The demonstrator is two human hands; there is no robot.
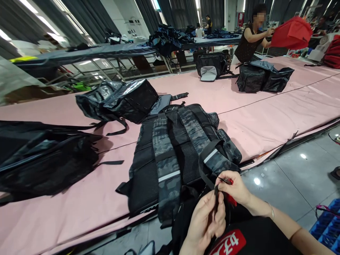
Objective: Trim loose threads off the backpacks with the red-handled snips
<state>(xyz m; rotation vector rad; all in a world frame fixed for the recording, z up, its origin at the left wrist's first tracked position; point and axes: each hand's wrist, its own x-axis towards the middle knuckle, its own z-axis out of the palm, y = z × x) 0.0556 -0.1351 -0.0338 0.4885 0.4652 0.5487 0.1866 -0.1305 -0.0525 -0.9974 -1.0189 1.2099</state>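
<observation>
A black camouflage backpack [170, 152] lies on the pink-covered table with its shoulder straps facing up. Close to my body, just past the table edge, my left hand [204, 221] pinches the end of a black webbing strap [205, 170] that loops off the backpack's right shoulder strap. My right hand [235, 186] is closed around red-handled thread snips [227, 181], their dark tip pointing left at the webbing. Its fingertips meet the strap end as well. Part of the snips is hidden by my fingers.
Dark bags [39, 159] lie at the left, and more camouflage bags [127, 99] stand behind the backpack and at the far right [262, 78]. Across the pink table [265, 117], a person [248, 42] holds a red bag [292, 33]. Blue crates [328, 226] sit on the floor.
</observation>
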